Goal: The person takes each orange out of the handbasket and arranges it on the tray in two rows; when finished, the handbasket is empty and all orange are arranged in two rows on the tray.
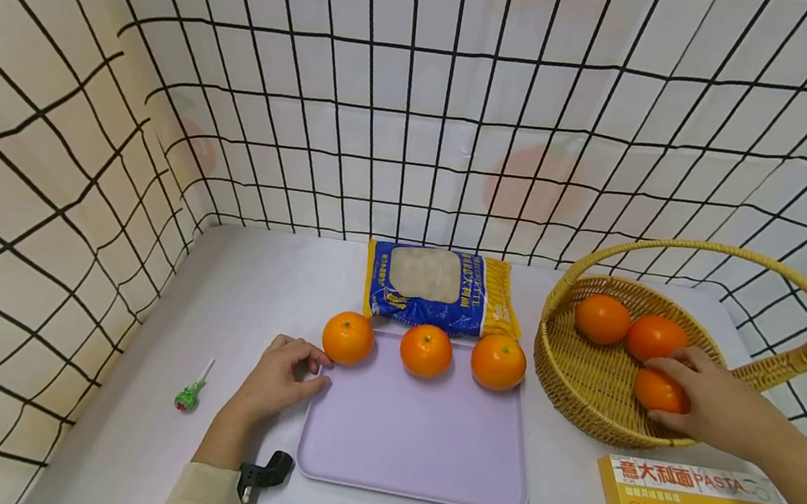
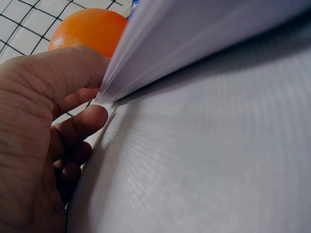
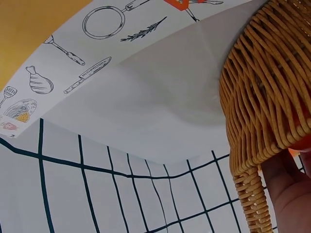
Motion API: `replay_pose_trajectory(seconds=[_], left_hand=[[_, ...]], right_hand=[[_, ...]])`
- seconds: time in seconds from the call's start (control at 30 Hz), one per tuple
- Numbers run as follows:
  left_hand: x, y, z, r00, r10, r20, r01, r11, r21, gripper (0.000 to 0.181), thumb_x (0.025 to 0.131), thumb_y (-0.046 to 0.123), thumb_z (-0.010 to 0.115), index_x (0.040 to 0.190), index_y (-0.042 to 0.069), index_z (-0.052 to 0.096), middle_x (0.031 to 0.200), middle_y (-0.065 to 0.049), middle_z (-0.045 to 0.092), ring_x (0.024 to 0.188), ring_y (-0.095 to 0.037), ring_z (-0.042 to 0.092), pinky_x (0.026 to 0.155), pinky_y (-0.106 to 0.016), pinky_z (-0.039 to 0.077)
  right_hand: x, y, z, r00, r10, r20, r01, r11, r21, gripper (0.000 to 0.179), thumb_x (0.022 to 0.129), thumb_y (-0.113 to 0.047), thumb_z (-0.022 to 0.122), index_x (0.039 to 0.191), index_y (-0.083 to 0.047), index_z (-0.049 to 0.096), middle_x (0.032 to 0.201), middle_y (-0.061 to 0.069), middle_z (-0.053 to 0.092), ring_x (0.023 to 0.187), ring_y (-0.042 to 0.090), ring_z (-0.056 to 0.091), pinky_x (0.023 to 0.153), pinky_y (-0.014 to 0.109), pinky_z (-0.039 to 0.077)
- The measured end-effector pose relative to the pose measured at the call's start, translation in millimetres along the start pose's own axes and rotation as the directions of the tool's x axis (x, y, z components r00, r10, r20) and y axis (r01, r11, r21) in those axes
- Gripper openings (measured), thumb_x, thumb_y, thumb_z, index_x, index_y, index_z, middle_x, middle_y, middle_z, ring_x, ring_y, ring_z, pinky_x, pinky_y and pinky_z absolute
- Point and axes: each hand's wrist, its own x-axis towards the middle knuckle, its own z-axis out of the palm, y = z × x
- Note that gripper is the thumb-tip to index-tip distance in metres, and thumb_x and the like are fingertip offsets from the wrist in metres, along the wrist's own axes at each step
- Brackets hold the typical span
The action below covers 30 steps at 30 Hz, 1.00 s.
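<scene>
Box (image 1: pixel 698 498) lies nearest on the right. The left hand (image 1: pixel 274 379) touches the tray (image 1: pixel 418 443) at its left edge, fingers loosely bent, perhaps to steady it; a lollipop (image 1: pixel 187 396) lies apart to the left. The right hand (image 1: pixel 721 404) curls thumb and fingers round a fruit (image 1: pixel 659 390) inside the basket (image 1: pixel 577 404), probably so it can't roll; two others sit beyond. Three oranges (image 1: pixel 426 351) line the tray's far edge, before a bag (image 1: pixel 426 276) and grid (image 1: pixel 407 113).
</scene>
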Motion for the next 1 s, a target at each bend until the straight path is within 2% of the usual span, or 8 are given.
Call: replay_pose_trajectory(seconds=[0.23, 0.57, 0.67, 0.87, 1.0], left_hand=[[-1.0, 0.8, -1.0, 1.000, -0.004, 0.001, 0.004, 1.000, 0.004, 0.019, 0.081, 0.021, 0.084, 0.095, 0.024, 0.071, 0.084, 0.009, 0.058, 0.101, -0.016, 0.044, 0.088, -0.036, 0.038], [-0.7, -0.9, 0.1, 1.000, 0.010, 0.001, -0.010, 1.000, -0.005, 0.019, 0.081, 0.019, 0.084, 0.095, 0.024, 0.071, 0.085, 0.008, 0.059, 0.101, -0.016, 0.044, 0.088, -0.036, 0.038], [-0.8, -1.3, 0.7, 1.000, 0.018, -0.009, -0.018, 1.000, -0.004, 0.019, 0.081, 0.019, 0.084, 0.095, 0.024, 0.071, 0.085, 0.009, 0.060, 0.101, -0.016, 0.044, 0.088, -0.036, 0.038], [-0.9, -1.7, 1.3, 1.000, 0.028, -0.015, -0.028, 1.000, 0.003, 0.018, 0.082, 0.020, 0.083, 0.095, 0.024, 0.071, 0.084, 0.009, 0.060, 0.100, -0.016, 0.045, 0.087, -0.036, 0.038], [-0.7, -1.4, 0.8, 0.999, 0.030, -0.013, -0.030, 1.000, 0.000, 0.018, 0.082, 0.019, 0.083, 0.095, 0.024, 0.071, 0.084, 0.008, 0.060, 0.100, -0.016, 0.044, 0.088, -0.036, 0.038]], right_hand=[[-2.5, -8.8, -10.1, 0.999, 0.025, -0.021, -0.025, 1.000, 0.007, 0.070, 0.077, -0.046, 0.086, 0.132, -0.010, 0.061, 0.127, 0.027, 0.050, 0.090, 0.034, 0.066, 0.072, 0.054, 0.058], [2.0, -24.7, -25.4, 0.997, 0.016, -0.082, -0.014, 1.000, 0.021, 0.071, 0.079, -0.046, 0.085, 0.135, -0.012, 0.057, 0.130, 0.023, 0.046, 0.086, 0.033, 0.066, 0.069, 0.055, 0.059], [5.4, -32.9, -29.3, 0.994, 0.013, -0.106, -0.010, 0.999, 0.032, 0.070, 0.079, -0.045, 0.085, 0.135, -0.013, 0.055, 0.132, 0.023, 0.046, 0.087, 0.034, 0.066, 0.068, 0.056, 0.059], [10.5, -51.8, -35.1, 0.984, -0.027, -0.176, 0.036, 0.998, 0.047, 0.069, 0.076, -0.036, 0.089, 0.131, -0.013, 0.054, 0.132, 0.022, 0.048, 0.098, 0.038, 0.062, 0.073, 0.060, 0.058], [12.7, -61.0, -37.2, 0.980, -0.040, -0.196, 0.052, 0.997, 0.056, 0.072, 0.075, -0.034, 0.088, 0.134, -0.013, 0.052, 0.132, 0.020, 0.046, 0.095, 0.037, 0.062, 0.072, 0.059, 0.058]])
